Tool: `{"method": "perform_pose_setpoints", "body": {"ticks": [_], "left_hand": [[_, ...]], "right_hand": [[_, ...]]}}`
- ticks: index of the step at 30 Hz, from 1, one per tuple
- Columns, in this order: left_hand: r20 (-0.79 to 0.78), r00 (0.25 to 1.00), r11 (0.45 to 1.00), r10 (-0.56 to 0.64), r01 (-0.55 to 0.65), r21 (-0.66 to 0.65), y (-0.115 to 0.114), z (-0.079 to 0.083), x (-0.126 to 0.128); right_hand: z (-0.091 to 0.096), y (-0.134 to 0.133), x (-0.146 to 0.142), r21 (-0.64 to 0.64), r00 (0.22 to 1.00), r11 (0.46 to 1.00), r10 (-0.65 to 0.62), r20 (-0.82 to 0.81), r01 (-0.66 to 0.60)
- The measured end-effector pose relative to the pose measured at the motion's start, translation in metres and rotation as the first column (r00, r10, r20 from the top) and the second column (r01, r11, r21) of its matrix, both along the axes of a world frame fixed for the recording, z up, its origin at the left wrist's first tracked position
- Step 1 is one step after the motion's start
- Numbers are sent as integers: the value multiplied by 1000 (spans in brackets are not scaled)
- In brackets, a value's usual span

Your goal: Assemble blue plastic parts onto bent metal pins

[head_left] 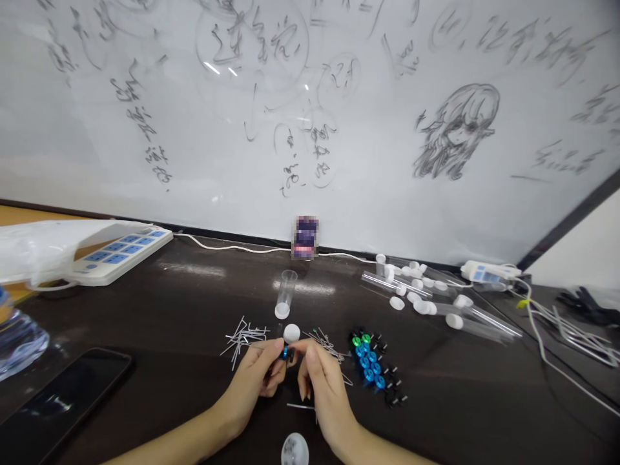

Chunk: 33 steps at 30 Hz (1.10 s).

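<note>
My left hand and my right hand meet low in the middle of the dark table. Both pinch a small blue and black part between their fingertips. A white cap lies just beyond the fingers. Thin metal pins are scattered to the left, and more pins to the right. A cluster of blue, green and black small parts lies right of my right hand. An open clear tube lies behind the cap.
A power strip and clear plastic bag sit at the far left, a phone and water bottle near left. Clear tubes and white caps lie far right with cables. A whiteboard stands behind.
</note>
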<state>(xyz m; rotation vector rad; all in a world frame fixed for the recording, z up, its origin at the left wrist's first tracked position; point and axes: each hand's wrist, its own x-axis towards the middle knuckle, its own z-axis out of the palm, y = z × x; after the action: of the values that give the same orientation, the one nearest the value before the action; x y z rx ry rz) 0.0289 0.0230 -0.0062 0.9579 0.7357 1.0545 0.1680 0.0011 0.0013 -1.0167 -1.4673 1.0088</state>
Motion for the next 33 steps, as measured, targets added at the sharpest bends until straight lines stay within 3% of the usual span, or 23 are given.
{"method": "perform_pose_setpoints", "body": {"ticks": [33], "left_hand": [[3,1000,1000,-21,21,11,0,1,0]], "right_hand": [[-1,0,0,5,999,1000,-19,-28,19]]}}
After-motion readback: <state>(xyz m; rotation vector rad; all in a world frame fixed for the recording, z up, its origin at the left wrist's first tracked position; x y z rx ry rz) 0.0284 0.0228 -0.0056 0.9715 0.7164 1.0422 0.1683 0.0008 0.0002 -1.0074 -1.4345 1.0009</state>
